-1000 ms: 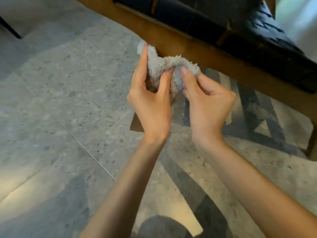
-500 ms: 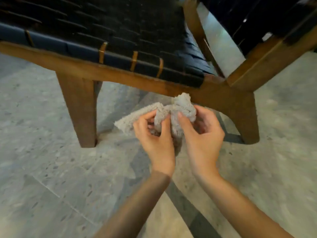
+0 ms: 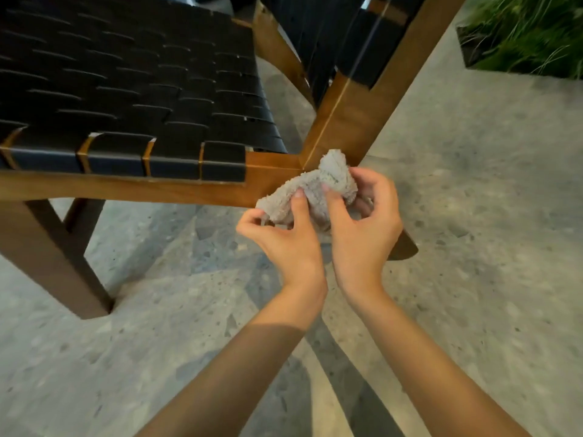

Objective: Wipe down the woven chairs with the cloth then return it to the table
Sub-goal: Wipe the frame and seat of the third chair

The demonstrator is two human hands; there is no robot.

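Head view. Cloth [image 3: 334, 175], bunched, sits at centre of frame, just in front of the joint where the woven chair's [image 3: 132, 89] seat rail [image 3: 126, 189] meets a slanted post [image 3: 353, 121]. Cannot tell whether it touches the wood. Left hand [image 3: 284, 244] and right hand [image 3: 366, 231] are close together, both pinching the cloth.

Judgement: wiping stage, mid-task. Return not begun; table not in view.

Room: bare floor [image 3: 473, 247] to the right and below. The rail edge and leg [image 3: 56, 257] bound the left. Planter [image 3: 520, 36] at upper right, well apart.
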